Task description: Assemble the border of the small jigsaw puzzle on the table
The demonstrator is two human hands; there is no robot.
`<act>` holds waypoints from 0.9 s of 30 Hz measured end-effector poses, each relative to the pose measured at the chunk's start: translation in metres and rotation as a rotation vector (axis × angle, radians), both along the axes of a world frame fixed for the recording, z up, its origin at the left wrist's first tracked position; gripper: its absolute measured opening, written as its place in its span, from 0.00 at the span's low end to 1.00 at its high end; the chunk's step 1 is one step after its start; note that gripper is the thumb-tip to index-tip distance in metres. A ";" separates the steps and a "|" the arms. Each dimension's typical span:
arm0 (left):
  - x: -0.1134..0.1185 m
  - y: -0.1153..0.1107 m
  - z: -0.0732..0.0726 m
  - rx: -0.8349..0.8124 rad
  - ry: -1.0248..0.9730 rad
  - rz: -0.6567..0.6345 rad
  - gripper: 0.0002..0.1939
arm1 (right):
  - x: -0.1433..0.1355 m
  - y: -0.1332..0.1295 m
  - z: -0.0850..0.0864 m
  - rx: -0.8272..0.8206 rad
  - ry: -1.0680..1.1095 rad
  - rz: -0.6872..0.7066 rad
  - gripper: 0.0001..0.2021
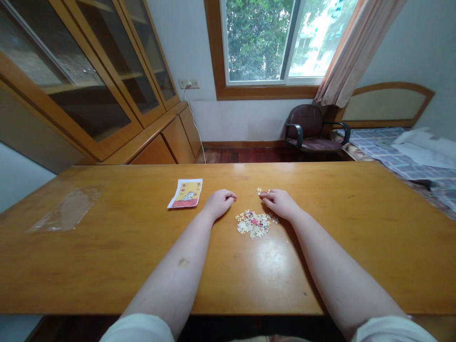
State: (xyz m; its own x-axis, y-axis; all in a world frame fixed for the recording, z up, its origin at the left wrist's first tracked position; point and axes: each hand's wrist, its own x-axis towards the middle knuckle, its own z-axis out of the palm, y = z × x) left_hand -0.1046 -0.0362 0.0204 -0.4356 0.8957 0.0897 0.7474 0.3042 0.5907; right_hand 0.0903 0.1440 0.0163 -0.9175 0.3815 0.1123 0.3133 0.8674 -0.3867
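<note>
A heap of small jigsaw puzzle pieces (253, 223), mostly pale backs with a few pink and yellow faces, lies on the wooden table between my forearms. My left hand (220, 204) rests left of the heap with its fingers curled in; whatever is at the fingertips is too small to name. Beyond the heap, my right hand (281, 203) has thumb and fingers closed at a small group of coloured puzzle pieces (262, 191). A picture card (185, 194) with a white animal on yellow and red lies left of my left hand.
A clear plastic bag (69, 209) lies flat at the left of the table (142, 266). Past the far edge stand a glass-door cabinet (117, 71), an office chair (308, 126) and a bed (384, 147), below and beside a window.
</note>
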 end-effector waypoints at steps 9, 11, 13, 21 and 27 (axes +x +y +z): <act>-0.002 0.000 -0.002 0.003 0.010 -0.003 0.15 | 0.014 0.012 0.008 -0.468 -0.064 0.014 0.10; -0.002 0.001 -0.002 0.003 0.016 -0.010 0.15 | 0.019 0.015 0.008 -0.562 -0.135 0.029 0.12; -0.002 0.001 -0.002 0.005 0.023 -0.015 0.15 | 0.021 0.017 0.006 -0.569 -0.179 0.045 0.15; 0.000 0.000 0.000 0.003 0.019 -0.003 0.15 | 0.017 0.020 -0.005 -0.618 -0.154 0.047 0.10; 0.001 0.000 0.003 0.001 0.012 -0.002 0.15 | 0.010 0.014 -0.005 -0.425 0.060 -0.127 0.07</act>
